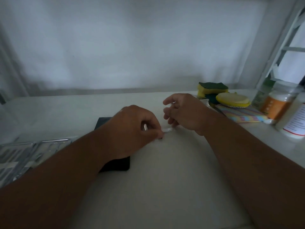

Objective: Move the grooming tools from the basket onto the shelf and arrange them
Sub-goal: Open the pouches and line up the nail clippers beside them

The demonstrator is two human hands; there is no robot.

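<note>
A: What's at the far left?

B: An open tool kit (pixel 24 156) lying flat on the shelf (pixel 156 187), metal tools strapped inside. Just right of it is a black case (pixel 115 164), mostly hidden under the left forearm.

A: And the left hand (pixel 133 128)?

B: Over the case, fingers curled, thumb and fingertips pinching a thin white tool (pixel 167 130) low over the shelf. A pale end of it shows inside the fist.

A: The right hand (pixel 183 111)?

B: Just beside the left, fingers loosely curled and a bit spread. The lower fingertips meet the tool's other end; it's too blurred to say if they grip it.

A: Further right?

B: Sponges (pixel 212 90), a yellow scrubber (pixel 232 100) on a striped cloth (pixel 244 114), then an orange jar (pixel 279 103) and a white bottle (pixel 295 119) at the edge.
</note>
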